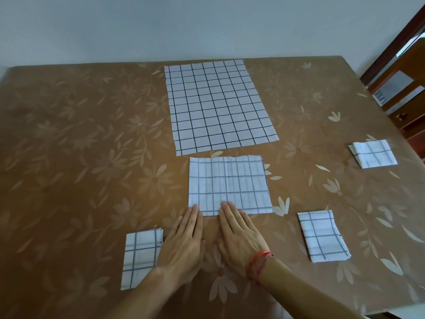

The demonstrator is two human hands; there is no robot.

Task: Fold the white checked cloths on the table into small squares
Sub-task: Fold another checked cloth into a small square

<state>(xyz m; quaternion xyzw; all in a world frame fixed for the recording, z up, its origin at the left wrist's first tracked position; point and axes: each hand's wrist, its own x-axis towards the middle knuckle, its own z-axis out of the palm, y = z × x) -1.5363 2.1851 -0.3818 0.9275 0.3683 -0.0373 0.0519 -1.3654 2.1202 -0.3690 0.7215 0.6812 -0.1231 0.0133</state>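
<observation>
Folded white checked cloth point(230, 185), rectangular, faint blue-grey grid, on brown floral bench point(80, 157), your left hand point(184, 245), right hand point(241, 240) both flat, fingertips point(195, 207) on its near edge.

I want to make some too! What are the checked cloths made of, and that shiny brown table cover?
The half-folded cloth looks like thin, matte woven fabric, maybe cotton: it holds sharp creases and its grid shows faintly through. The table cover looks like glossy plastic or vinyl: light gleams off its printed flowers. I can't be sure of either.
</observation>
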